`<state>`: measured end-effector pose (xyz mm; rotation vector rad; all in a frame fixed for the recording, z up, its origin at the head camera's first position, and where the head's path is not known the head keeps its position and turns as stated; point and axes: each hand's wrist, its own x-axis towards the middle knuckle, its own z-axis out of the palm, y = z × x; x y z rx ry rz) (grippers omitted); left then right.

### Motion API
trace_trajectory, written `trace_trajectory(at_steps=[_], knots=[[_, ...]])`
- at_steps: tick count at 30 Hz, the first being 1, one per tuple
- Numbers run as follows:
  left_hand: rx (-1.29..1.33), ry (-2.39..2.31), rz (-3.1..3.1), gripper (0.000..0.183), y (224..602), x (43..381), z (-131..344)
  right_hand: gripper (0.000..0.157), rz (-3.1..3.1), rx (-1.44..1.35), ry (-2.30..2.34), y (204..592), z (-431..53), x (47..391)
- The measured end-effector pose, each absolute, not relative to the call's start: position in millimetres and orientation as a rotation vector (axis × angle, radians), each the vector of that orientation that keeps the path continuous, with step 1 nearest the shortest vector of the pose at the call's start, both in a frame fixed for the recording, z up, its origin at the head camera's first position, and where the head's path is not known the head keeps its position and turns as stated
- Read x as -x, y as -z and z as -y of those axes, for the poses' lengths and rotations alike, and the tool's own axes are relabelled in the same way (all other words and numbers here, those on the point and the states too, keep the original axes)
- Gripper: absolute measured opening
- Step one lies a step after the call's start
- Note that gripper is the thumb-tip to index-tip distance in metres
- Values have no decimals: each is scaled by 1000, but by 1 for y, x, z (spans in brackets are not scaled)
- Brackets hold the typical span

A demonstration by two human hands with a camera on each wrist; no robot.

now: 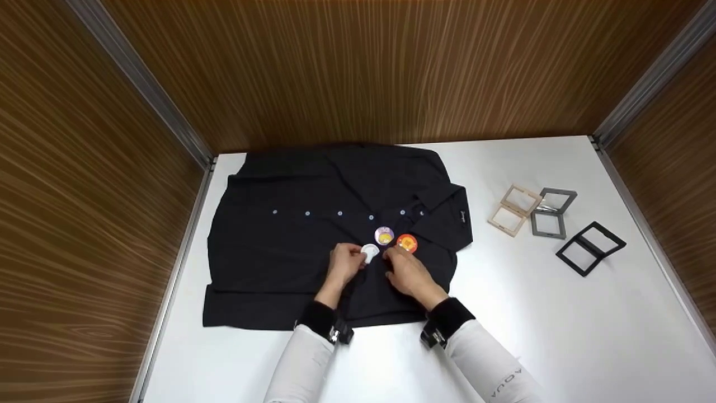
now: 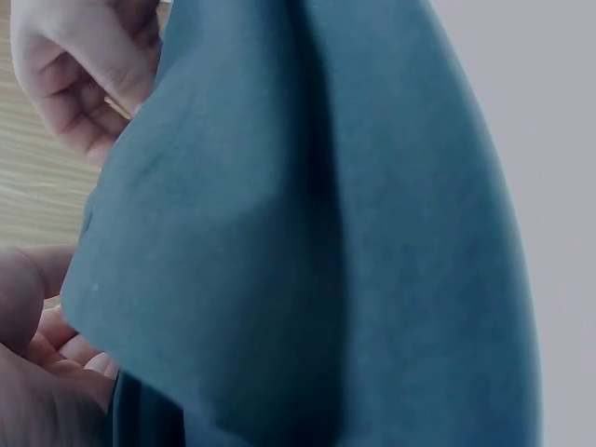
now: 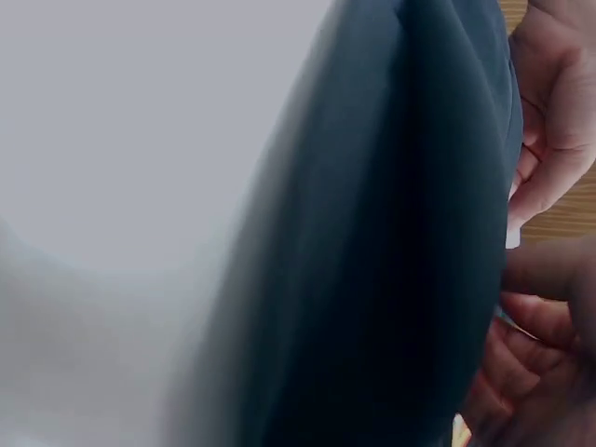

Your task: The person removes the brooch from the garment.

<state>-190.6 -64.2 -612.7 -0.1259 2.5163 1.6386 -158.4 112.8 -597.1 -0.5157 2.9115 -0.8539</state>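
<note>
A black button-up shirt (image 1: 268, 252) lies spread on the white table, its collar to the right. My left hand (image 1: 343, 263) pinches a white round badge (image 1: 370, 251) just above the cloth. Beside it, my right hand (image 1: 410, 272) has curled fingers at the shirt front, where they seem to pinch the cloth; their tips are partly hidden. A purple and yellow badge (image 1: 384, 235) and an orange badge (image 1: 407, 242) sit on the shirt beyond my hands, the orange one at the right fingers. In the left wrist view, raised cloth (image 2: 214, 223) partly covers both hands.
On the right of the table (image 1: 503, 302) lie a beige open frame case (image 1: 515, 209), a grey one (image 1: 551, 212) touching it, and a black one (image 1: 591, 248). Wood-grain panels (image 1: 358, 73) wall the table at the back and sides.
</note>
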Motion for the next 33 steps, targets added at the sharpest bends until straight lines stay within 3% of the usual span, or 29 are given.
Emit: trace_trajectory(at_steps=[8, 33], knots=[[127, -1579, -2562, 16, 611, 190, 63, 45, -2972, 719, 525, 598, -120, 149], [-83, -1187, -2865, 12, 602, 191, 59, 45, -2936, 693, 551, 600, -124, 149]])
